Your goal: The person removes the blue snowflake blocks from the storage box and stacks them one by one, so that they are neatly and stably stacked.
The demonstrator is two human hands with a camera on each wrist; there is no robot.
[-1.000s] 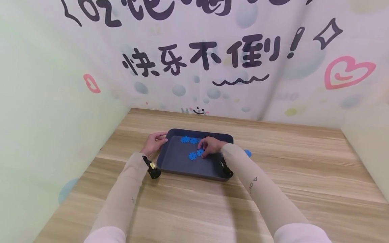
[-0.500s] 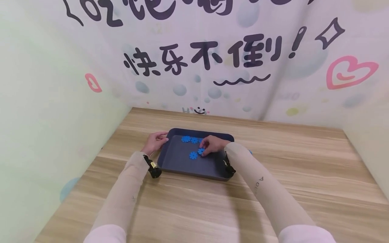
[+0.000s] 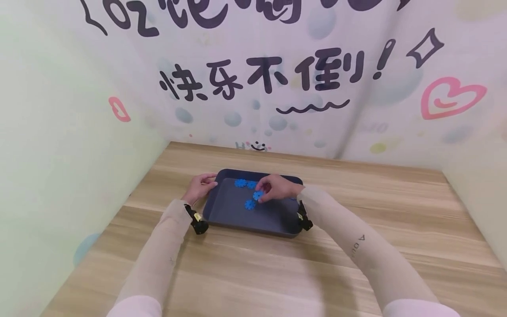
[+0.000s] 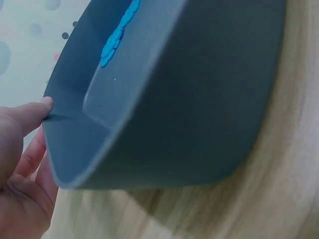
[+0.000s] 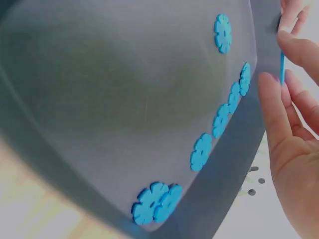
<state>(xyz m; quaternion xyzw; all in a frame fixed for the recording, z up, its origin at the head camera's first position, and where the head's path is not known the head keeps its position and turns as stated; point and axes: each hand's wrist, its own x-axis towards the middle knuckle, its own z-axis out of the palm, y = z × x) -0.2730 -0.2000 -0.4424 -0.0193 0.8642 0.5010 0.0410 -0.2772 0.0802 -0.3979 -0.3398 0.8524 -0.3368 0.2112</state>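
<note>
A dark grey tray (image 3: 231, 213) rests on the wooden table. My left hand (image 3: 198, 187) pinches its left rim, the thumb (image 4: 35, 112) on the rim and the other fingers outside, as the left wrist view shows. Over the tray, my right hand (image 3: 279, 187) pinches a blue snowflake-shaped disc (image 3: 257, 195) between thumb and fingers; in the right wrist view this disc (image 5: 282, 67) appears edge-on. Near the held one, a single blue disc (image 5: 223, 34) lies flat on the tray floor. Several more blue discs (image 5: 202, 152) line the far side, two overlapping in a corner.
The wooden table (image 3: 237, 273) extends around the tray. A printed white backdrop (image 3: 237, 119) stands behind it, with pale walls at both sides. Each wrist carries a black camera (image 3: 200, 225).
My right hand has risen slightly with the disc, and the right forearm has swung outward to the right. A blue disc beside the tray is now hidden behind the arm. The left hand keeps its hold.
</note>
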